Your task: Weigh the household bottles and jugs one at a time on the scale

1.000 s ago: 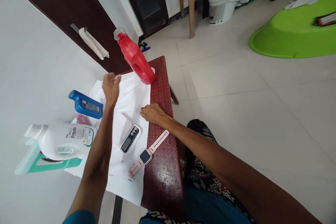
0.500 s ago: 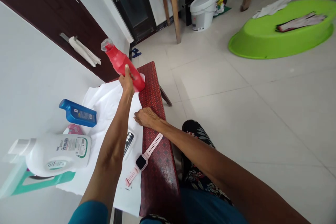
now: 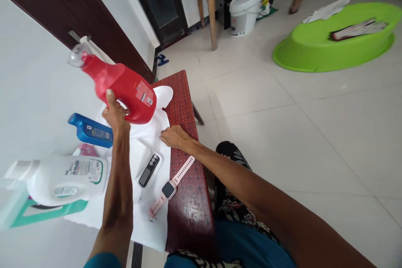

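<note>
My left hand is closed round the handle of a red detergent bottle, tilted with its clear cap toward the upper left. The bottle is over the white sheet on the table. In a loose fist, my right hand rests at the sheet's edge; its fingertips are hidden, so I cannot see whether they hold anything. Nearer me lie a white device with a black button panel, which looks like a scale, and a pink-strapped watch.
Along the wall are a blue bottle, a white detergent bottle and a green-handled container. The narrow red table stands on a tiled floor. Farther off are a white bucket and an upturned green basin with gloves on it.
My left hand has swung the red bottle left and nearer, turning its broad labelled side into view. More of the sheet and the black panel now show. The right hand stays in place.
</note>
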`<state>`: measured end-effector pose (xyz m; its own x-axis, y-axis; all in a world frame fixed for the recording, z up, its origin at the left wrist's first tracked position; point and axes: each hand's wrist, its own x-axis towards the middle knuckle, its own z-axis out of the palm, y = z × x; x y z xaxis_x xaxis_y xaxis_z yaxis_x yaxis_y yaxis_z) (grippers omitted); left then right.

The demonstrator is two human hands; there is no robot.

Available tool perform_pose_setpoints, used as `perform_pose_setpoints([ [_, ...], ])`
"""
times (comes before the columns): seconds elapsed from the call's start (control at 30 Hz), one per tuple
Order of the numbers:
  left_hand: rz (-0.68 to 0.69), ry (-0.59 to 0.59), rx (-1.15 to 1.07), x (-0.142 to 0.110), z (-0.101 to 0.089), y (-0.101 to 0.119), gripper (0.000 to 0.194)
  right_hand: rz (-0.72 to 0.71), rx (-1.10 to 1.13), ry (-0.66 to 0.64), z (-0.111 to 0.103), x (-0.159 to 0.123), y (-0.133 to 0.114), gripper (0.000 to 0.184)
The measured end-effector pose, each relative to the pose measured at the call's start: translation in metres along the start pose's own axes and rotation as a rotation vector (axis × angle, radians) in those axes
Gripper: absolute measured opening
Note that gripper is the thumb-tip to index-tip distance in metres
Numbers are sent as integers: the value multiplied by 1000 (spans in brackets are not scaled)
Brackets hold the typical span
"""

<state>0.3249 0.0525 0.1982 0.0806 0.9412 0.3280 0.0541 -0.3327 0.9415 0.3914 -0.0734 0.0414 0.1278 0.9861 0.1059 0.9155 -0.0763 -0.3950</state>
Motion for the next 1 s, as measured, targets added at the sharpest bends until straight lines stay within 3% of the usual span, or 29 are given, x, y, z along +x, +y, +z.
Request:
perform_pose_setpoints([
  [0.13, 61, -1, 30, -17, -72, 19, 67, 8, 1, -10, -4, -3, -2, 48],
  [0.23, 75, -4, 41, -40, -122, 19, 72, 11, -5, -31, -7, -4, -4, 51],
  [0.4, 40, 27, 5, -77, -171, 6, 73, 25, -35, -64, -8, -3, -7, 53],
  [0.53, -3, 13, -7, -90, -185, -9, 75, 45, -69, -79, -8, -2, -9, 54],
  [0.7, 16, 4, -28, -89, -187, -23, 77, 66, -95, -97, -10, -3, -11, 54],
  [0.87, 4, -10, -38, -82, -186, -26, 77, 71, -97, -111, -12, -5, -13, 55],
  [1.0, 40, -95, 50, -81, -194, -25, 69, 69, -87, -125, -14, -5, -14, 52],
])
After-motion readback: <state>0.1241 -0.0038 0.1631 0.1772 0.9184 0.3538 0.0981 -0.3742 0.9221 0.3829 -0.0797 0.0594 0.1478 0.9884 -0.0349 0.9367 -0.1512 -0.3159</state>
